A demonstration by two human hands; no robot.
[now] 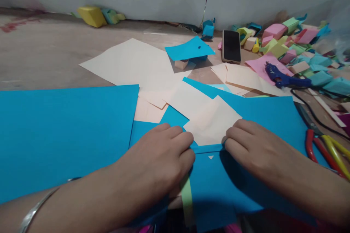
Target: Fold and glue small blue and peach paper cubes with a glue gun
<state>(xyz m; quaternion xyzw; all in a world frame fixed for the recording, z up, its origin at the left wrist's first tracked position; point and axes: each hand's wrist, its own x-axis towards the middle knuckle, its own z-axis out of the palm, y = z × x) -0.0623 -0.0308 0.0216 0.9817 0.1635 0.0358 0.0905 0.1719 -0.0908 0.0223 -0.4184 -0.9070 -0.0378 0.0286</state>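
Note:
A narrow strip of folded blue paper (208, 149) stretches between my two hands. My left hand (171, 149) is closed at its left end, with the fingertips curled out of sight. The other end is pinched by my right hand (242, 140), its thumb mostly hidden. Just beyond the strip lies a cream paper piece (213, 122) with a pointed top, close to my right fingers. Blue paper sheets (218, 182) spread beneath both hands, and a tiny pale triangle of paper (210, 157) rests below the strip.
A large blue sheet (62, 134) covers the left side. Cream sheets (128, 62) lie farther back. On the right are red-and-yellow-handled scissors (322, 149), a blue glue gun (284, 76), a phone (231, 46) and a heap of folded paper shapes (300, 43) by the wall.

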